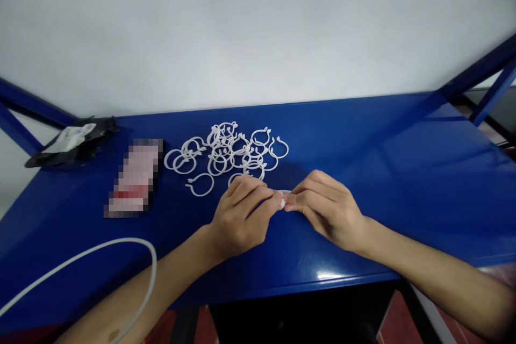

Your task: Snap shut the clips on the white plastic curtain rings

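Note:
Both hands meet above the blue table (374, 134), pinching a white plastic ring (283, 203) between them. My left hand (244, 217) is closed on one side of it, thumb and fingertips together. From the other side my right hand (328, 207) pinches it too. Only a small white end and a bit of the curve show; the fingers hide the rest. Just beyond my left hand lies a loose pile of similar white open rings (237, 150) with small hooked ends. One such ring (201, 185) lies a little apart, left of the pile.
A black plastic bag (86, 142) with a white label rests at the back left. Nearer stands a pixelated pinkish rectangular object (135, 177). A white cable (80, 255) loops across the lower left, in front of my left forearm. Blue frame bars flank the table, with a pale wall behind.

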A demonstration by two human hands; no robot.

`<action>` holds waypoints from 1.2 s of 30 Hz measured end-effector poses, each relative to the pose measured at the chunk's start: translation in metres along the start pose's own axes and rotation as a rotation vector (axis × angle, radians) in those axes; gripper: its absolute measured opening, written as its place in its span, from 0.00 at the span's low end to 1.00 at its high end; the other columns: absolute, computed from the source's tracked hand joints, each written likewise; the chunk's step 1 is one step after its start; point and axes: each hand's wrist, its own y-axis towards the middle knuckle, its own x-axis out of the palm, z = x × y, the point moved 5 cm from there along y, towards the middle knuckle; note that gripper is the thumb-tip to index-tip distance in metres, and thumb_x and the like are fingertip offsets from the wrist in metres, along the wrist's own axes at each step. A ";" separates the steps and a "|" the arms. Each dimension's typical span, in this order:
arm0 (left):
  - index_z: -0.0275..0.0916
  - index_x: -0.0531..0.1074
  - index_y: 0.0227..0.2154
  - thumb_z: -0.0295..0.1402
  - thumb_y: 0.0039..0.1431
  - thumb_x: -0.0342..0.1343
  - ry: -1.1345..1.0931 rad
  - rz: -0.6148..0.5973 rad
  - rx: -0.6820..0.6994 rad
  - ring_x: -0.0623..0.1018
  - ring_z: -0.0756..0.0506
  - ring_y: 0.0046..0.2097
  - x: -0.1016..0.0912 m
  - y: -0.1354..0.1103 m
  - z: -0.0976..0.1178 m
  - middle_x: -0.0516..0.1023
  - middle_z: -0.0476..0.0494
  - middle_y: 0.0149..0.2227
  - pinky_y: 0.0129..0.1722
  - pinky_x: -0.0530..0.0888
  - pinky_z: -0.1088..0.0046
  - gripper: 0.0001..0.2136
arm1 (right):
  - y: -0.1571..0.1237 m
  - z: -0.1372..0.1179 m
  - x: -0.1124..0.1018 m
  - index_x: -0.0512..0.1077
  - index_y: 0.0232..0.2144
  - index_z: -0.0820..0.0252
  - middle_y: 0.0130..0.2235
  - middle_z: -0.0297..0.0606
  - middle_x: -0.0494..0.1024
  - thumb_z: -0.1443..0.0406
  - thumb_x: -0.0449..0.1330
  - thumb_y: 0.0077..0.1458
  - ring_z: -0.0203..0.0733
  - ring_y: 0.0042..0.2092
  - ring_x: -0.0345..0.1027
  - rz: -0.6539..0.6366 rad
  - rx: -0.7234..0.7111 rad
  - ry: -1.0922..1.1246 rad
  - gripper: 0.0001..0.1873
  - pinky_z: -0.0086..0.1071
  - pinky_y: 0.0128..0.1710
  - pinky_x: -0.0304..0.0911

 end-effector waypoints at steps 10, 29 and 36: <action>0.37 0.73 0.45 0.28 0.61 0.59 0.183 -0.164 -0.156 0.74 0.42 0.45 0.013 -0.005 -0.040 0.79 0.43 0.42 0.47 0.72 0.61 0.10 | 0.003 0.064 -0.017 0.74 0.37 0.60 0.34 0.42 0.79 0.62 0.58 0.63 0.47 0.39 0.65 -0.014 0.279 -0.526 0.08 0.38 0.36 0.61; 0.42 0.77 0.29 0.34 0.58 0.64 0.115 -0.136 -0.144 0.71 0.43 0.43 0.015 -0.010 -0.049 0.79 0.49 0.33 0.45 0.69 0.63 0.04 | 0.008 0.044 0.029 0.65 0.60 0.57 0.42 0.42 0.74 0.61 0.50 0.68 0.45 0.40 0.66 -0.321 0.108 -0.439 0.20 0.37 0.40 0.60; 0.41 0.78 0.36 0.35 0.62 0.60 0.201 -0.226 -0.118 0.71 0.39 0.47 0.021 -0.010 -0.046 0.80 0.45 0.40 0.48 0.69 0.58 0.05 | 0.011 0.050 0.035 0.74 0.41 0.59 0.38 0.40 0.73 0.60 0.49 0.69 0.41 0.36 0.62 -0.297 0.134 -0.493 0.15 0.35 0.37 0.54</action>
